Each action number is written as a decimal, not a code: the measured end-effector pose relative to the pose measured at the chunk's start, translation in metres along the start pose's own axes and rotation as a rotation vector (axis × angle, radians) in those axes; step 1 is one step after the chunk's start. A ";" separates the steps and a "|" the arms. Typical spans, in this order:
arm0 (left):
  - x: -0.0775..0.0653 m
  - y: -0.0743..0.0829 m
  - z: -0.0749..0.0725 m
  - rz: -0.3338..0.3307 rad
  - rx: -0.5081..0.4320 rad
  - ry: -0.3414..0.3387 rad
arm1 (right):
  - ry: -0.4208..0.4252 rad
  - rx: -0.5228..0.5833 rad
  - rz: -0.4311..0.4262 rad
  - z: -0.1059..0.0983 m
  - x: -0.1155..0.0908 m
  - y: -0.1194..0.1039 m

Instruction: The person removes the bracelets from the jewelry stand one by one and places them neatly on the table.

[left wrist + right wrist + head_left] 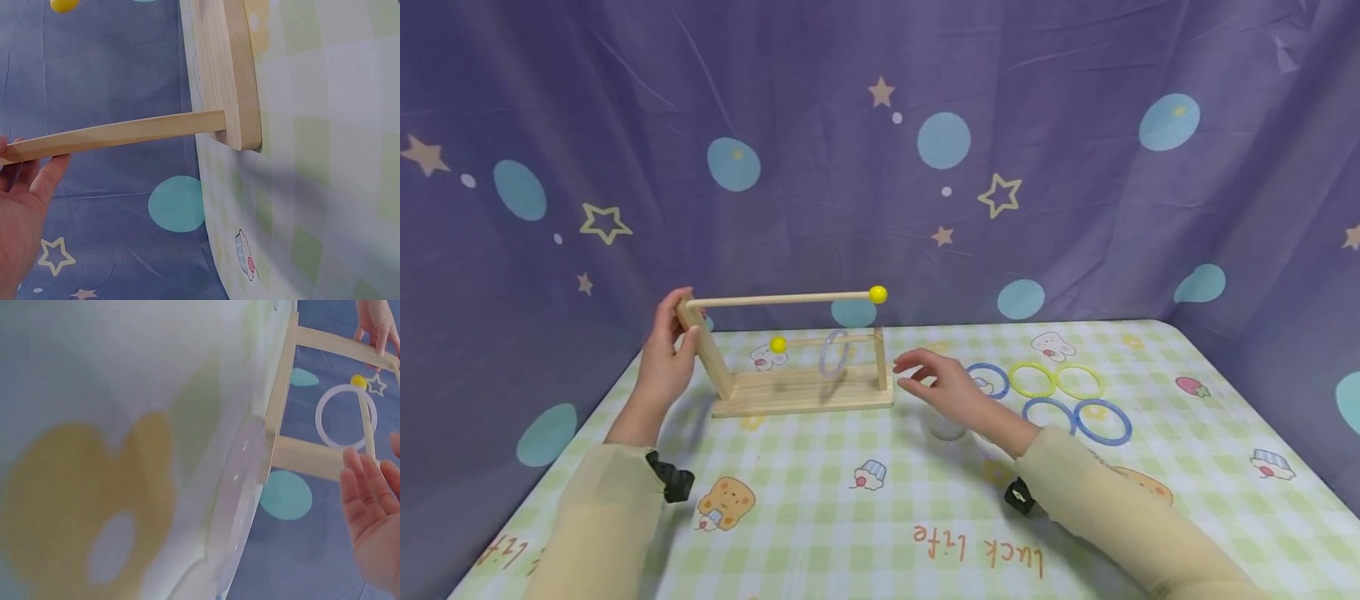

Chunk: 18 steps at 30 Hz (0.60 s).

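Observation:
A wooden stand [805, 390] has a tall post at its left and a shorter post at its right, each bearing a rod with a yellow ball at its end. My left hand [667, 358] grips the top of the tall post [125, 132] between thumb and fingers. From the lower rod hangs a pale purple ring [824, 357], also seen around that rod in the right wrist view. Just right of the short post [881, 358], my right hand [947, 387] is held with loosely bent fingers and nothing in them. Its fingers [369, 494] appear apart from the ring.
Several blue and yellow rings, among them a yellow ring [1079, 367] and a blue ring [1127, 429], lie on the table to the right. A pale ring [947, 435] lies partly hidden below my right hand. A purple curtain [820, 167] stands behind the checked tablecloth [805, 517].

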State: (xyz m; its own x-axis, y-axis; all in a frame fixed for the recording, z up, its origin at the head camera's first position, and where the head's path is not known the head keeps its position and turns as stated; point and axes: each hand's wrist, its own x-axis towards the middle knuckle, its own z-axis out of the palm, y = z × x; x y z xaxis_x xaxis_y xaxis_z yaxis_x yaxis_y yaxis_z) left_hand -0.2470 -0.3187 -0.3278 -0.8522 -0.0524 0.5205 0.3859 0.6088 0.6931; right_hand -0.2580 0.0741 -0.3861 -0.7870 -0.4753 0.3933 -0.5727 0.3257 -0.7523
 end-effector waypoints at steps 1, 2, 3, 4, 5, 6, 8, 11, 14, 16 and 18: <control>0.000 0.000 0.000 -0.002 0.001 0.000 | -0.002 0.000 0.003 0.002 0.002 -0.001; 0.000 0.000 0.000 -0.003 0.001 0.002 | -0.004 -0.002 0.004 0.005 0.005 -0.002; 0.000 0.000 0.000 -0.004 0.001 0.003 | -0.006 -0.004 0.009 0.007 0.007 -0.003; 0.000 0.000 0.000 -0.004 0.000 0.004 | -0.008 -0.006 0.014 0.009 0.010 -0.004; 0.000 0.000 -0.001 -0.005 0.001 0.004 | -0.009 -0.009 0.013 0.012 0.012 -0.005; 0.000 0.000 0.000 -0.006 0.001 0.005 | -0.010 -0.008 0.011 0.014 0.014 -0.006; 0.000 0.000 0.000 -0.005 -0.001 0.007 | -0.012 -0.002 0.009 0.020 0.018 -0.007; 0.000 -0.001 0.000 -0.004 -0.002 0.007 | -0.015 0.019 -0.007 0.029 0.022 -0.009; 0.000 -0.002 0.000 0.000 -0.003 0.007 | -0.011 0.034 -0.015 0.037 0.026 -0.012; 0.000 -0.003 0.000 0.004 -0.002 0.007 | -0.009 0.038 -0.004 0.042 0.029 -0.013; 0.001 -0.003 0.000 0.010 -0.003 0.008 | -0.007 0.041 0.013 0.046 0.031 -0.014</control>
State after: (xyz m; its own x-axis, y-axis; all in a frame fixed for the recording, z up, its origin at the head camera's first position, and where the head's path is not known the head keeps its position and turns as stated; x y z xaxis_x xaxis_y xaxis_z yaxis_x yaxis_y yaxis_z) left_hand -0.2491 -0.3207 -0.3298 -0.8456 -0.0530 0.5312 0.3954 0.6066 0.6898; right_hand -0.2639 0.0169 -0.3878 -0.7929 -0.4766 0.3796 -0.5521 0.2983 -0.7786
